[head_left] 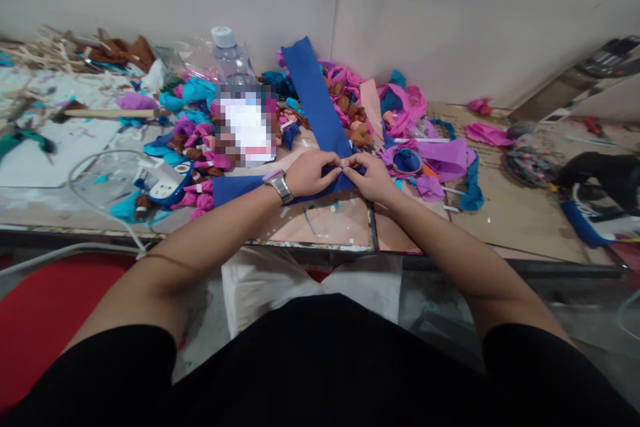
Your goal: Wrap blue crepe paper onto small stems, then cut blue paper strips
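Observation:
A long dark-blue strip (313, 93) of paper or cloth runs from the back of the table to my fingers. More of the same blue reaches leftward beneath my watch wrist, so the strip looks bent where I grip it. My left hand (309, 173) pinches it between thumb and forefinger. Meeting it fingertip to fingertip, my right hand (371, 177) pinches the same spot. The exact fold between the fingertips is hidden. Crumpled pink, brown and teal pieces (350, 107) lie just behind the strip.
A phone-like bright screen (247, 130), blurred out, stands left of the strip, before a clear bottle (233, 57). A white power strip (167, 183) with a cable lies farther left, near a wooden-handled hammer (110, 113). Purple pieces (445, 157) and a wire bundle (530, 160) sit right.

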{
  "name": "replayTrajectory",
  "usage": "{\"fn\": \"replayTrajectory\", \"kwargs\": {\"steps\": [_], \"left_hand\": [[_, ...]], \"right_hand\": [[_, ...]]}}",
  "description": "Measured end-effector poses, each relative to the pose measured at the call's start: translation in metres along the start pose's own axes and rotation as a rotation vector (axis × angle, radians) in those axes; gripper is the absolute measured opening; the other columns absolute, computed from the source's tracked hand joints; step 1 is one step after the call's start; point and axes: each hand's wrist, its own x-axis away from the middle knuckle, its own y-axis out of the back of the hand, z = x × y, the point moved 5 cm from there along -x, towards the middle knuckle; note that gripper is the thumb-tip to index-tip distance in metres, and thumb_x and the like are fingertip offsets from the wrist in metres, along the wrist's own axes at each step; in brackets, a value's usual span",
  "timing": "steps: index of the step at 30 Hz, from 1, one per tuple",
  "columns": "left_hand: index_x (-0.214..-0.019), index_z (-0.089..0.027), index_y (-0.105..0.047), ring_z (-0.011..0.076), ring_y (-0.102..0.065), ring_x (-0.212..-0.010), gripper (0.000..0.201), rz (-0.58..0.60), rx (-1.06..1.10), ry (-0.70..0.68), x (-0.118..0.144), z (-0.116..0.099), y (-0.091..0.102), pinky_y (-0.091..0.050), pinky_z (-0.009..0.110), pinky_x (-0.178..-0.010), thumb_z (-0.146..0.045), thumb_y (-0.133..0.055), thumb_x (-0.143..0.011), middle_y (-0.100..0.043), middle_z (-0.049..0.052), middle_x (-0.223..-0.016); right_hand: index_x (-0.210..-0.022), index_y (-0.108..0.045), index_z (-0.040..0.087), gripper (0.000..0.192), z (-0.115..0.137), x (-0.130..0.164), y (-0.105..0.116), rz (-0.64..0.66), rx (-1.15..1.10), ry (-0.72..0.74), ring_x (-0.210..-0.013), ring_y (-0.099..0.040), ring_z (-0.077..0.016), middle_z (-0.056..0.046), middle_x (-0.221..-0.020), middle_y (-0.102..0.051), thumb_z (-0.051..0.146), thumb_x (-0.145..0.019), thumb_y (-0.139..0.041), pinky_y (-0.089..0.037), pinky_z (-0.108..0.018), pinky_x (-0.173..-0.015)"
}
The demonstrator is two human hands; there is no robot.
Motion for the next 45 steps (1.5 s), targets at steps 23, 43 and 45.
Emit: {"fn": "replayTrajectory", "kwargs": {"steps": [23,43,45], "left_hand": [[-0.098,-0.02,-0.076,0.022,-0.071,-0.084,0.03,0.015,0.008,0.065,-0.001,0.009,0.001,-0.047,0.034,-0.078,-0.041,-0.056,-0.099,-0.08,0.006,-0.093],[-0.097,-0.02,-0.079,0.0242,-0.071,-0.084,0.027,-0.035,-0.056,0.147,-0.002,0.019,0.008,-0.049,0.037,-0.078,-0.037,-0.057,-0.096,-0.08,0.007,-0.092],[-0.095,-0.021,-0.08,0.0253,-0.071,-0.084,0.028,-0.076,-0.101,0.206,-0.002,0.024,0.01,-0.048,0.037,-0.076,-0.038,-0.058,-0.095,-0.081,0.008,-0.091]], "right_hand": [[-0.089,-0.074,0.022,0.017,-0.005,-0.001,0.001,-0.003,0.064,0.043,-0.084,-0.068,-0.0233,-0.005,-0.088,-0.078,0.036,-0.093,-0.066,-0.048,-0.038,-0.081],[-0.09,-0.07,0.021,0.017,-0.004,-0.003,0.006,-0.012,0.155,0.047,-0.088,-0.065,-0.0247,-0.007,-0.09,-0.075,0.033,-0.095,-0.059,-0.046,-0.039,-0.083],[-0.091,-0.069,0.022,0.017,-0.004,-0.004,0.006,-0.01,0.162,0.049,-0.089,-0.065,-0.0252,-0.007,-0.091,-0.075,0.034,-0.096,-0.059,-0.047,-0.04,-0.084]]}}
